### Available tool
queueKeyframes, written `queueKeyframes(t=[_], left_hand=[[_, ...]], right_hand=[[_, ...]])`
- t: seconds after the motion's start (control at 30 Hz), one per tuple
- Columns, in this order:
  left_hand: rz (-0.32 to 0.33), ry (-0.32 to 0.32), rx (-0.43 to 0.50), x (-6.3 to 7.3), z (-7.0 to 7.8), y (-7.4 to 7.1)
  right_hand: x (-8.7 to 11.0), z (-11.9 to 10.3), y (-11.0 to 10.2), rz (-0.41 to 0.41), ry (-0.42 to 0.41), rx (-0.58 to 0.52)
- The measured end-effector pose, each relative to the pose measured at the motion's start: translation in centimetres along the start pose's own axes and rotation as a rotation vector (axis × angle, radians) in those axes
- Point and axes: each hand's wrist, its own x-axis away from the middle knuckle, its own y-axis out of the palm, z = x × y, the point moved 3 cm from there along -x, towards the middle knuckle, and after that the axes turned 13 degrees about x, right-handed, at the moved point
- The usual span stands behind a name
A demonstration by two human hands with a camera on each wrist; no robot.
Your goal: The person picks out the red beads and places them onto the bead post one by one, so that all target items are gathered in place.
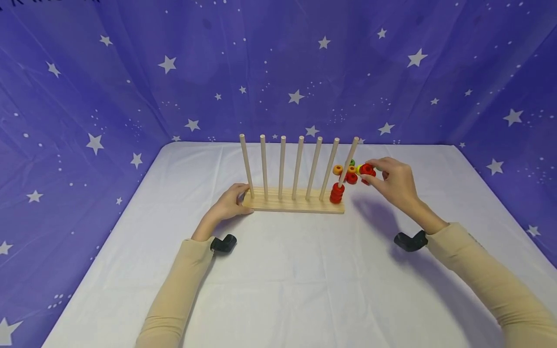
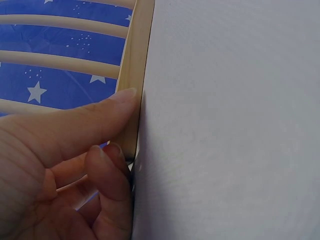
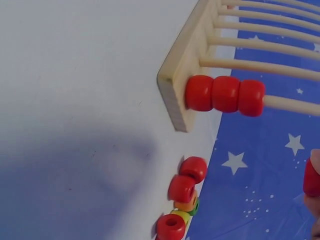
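Observation:
A wooden peg stand (image 1: pixel 296 208) with several upright pegs is on the white table. Three red beads (image 3: pixel 225 95) are stacked at the foot of its rightmost peg. My left hand (image 1: pixel 229 202) grips the stand's left end, its thumb (image 2: pixel 117 112) along the front edge of the base. Right of the stand and raised above the table, my right hand (image 1: pixel 395 181) pinches a red bead (image 1: pixel 367 168) between thumb and fingers. At the right edge of the right wrist view, that bead and the fingertips are partly cut off.
Loose beads lie on the table behind the stand's right end: red ones (image 3: pixel 181 188), an orange one (image 1: pixel 337 169), a green one (image 1: pixel 352 163) and a yellow one (image 3: pixel 181 216). A blue starry cloth (image 1: pixel 278 72) hangs behind and beside the table.

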Motion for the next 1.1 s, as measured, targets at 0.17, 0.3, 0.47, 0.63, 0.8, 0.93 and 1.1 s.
queueKeyframes(t=[0.17,0.3,0.47,0.63,0.8,0.93,1.1], left_hand=[[0.0,0.037,0.018,0.0,-0.3,-0.1],[-0.003,0.002,0.015,-0.2,-0.5,0.0],[-0.006,-0.014,-0.007,-0.2,-0.3,0.1],[-0.01,-0.013,-0.005,-0.1,0.0,0.0],[-0.013,-0.013,0.003,0.0,0.0,0.0],[-0.01,-0.011,-0.003,-0.1,-0.2,0.0],[-0.007,-0.007,-0.009,-0.1,-0.2,-0.1]], right_hand=[[-0.1,-0.6,-0.8,0.072,-0.01,-0.049],[-0.4,-1.0,-1.7,0.13,-0.037,-0.08],[-0.8,-1.4,-2.9,0.176,-0.065,-0.086],[-1.3,-1.7,-3.8,0.225,-0.07,-0.098],[-1.8,-2.1,-4.2,0.271,-0.08,-0.131],[-2.0,-2.6,-4.3,0.295,-0.102,-0.155],[-2.3,-3.2,-4.6,0.329,-0.09,-0.179]])
